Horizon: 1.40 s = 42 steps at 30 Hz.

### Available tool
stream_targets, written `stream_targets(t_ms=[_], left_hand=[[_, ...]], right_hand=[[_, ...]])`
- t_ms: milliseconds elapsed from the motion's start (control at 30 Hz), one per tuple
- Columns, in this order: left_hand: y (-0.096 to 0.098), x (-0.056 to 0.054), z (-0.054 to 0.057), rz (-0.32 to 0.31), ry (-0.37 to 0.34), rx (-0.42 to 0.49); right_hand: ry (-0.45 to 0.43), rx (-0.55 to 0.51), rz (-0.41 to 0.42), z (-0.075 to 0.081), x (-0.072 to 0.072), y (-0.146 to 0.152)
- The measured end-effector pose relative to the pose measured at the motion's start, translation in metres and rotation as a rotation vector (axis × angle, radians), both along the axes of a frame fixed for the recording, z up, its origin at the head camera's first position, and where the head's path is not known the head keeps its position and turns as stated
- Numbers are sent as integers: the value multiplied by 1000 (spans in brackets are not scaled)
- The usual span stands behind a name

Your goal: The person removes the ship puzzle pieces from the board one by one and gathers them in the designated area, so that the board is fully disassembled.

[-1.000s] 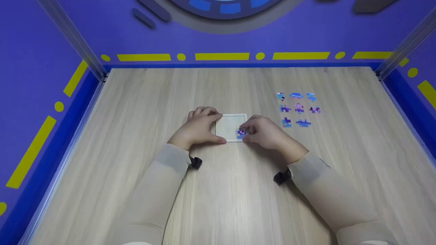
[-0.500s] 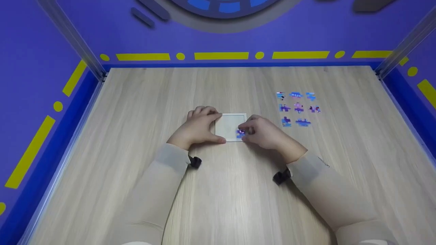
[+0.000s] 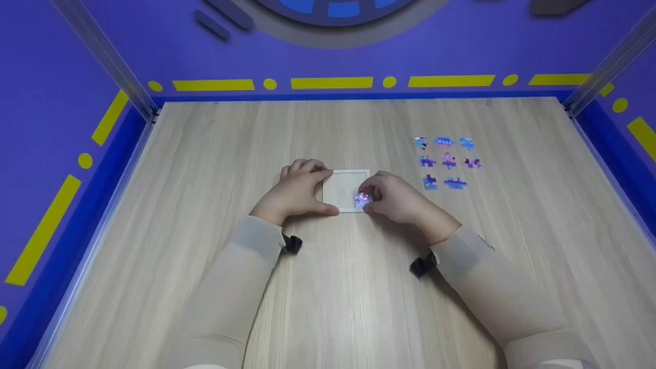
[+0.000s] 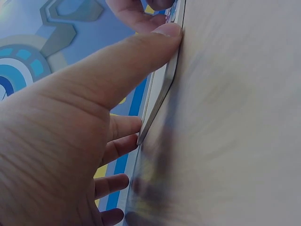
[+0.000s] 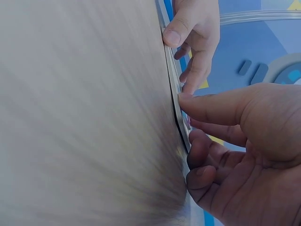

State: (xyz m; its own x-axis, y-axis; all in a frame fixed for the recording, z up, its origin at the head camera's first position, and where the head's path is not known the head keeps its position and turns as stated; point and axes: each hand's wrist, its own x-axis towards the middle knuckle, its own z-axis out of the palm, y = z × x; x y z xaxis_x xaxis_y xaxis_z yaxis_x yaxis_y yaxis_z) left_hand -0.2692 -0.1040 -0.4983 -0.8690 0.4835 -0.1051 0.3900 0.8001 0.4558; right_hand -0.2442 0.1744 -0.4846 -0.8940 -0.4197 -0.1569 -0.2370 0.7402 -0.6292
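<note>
A shallow white puzzle frame (image 3: 346, 209) lies on the table. My left hand (image 3: 297, 190) grips its left side, thumb at the near corner and index finger at the far one; the thumb also shows on the edge in the left wrist view. At the frame's near right corner my right hand (image 3: 397, 197) pinches a purple and blue jigsaw piece (image 3: 361, 200). That piece sits inside or just over the corner; which, I cannot tell. In the right wrist view the right thumb presses along the frame's rim and the piece is mostly hidden.
Several loose jigsaw pieces (image 3: 449, 161) lie in rows to the right, beyond the right hand. The wooden table (image 3: 328, 287) is bounded at the back and sides by blue-purple panels (image 3: 328, 64) with yellow marks.
The jigsaw piece looks paler and its upper part shows more, as the right fingertips have shifted slightly on it. Left hand and frame stay put; the head view has drifted a little.
</note>
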Motion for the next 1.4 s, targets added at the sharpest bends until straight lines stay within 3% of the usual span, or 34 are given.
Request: stream_targets(t_ms=[900,1400], left_hand=[[0,0,5,10,12,-5],[0,1,1,14,-3,-10]], right_hand=[[-35,-158,-19,-1,-3,1],[-204,-415,-108,6,-5,13]])
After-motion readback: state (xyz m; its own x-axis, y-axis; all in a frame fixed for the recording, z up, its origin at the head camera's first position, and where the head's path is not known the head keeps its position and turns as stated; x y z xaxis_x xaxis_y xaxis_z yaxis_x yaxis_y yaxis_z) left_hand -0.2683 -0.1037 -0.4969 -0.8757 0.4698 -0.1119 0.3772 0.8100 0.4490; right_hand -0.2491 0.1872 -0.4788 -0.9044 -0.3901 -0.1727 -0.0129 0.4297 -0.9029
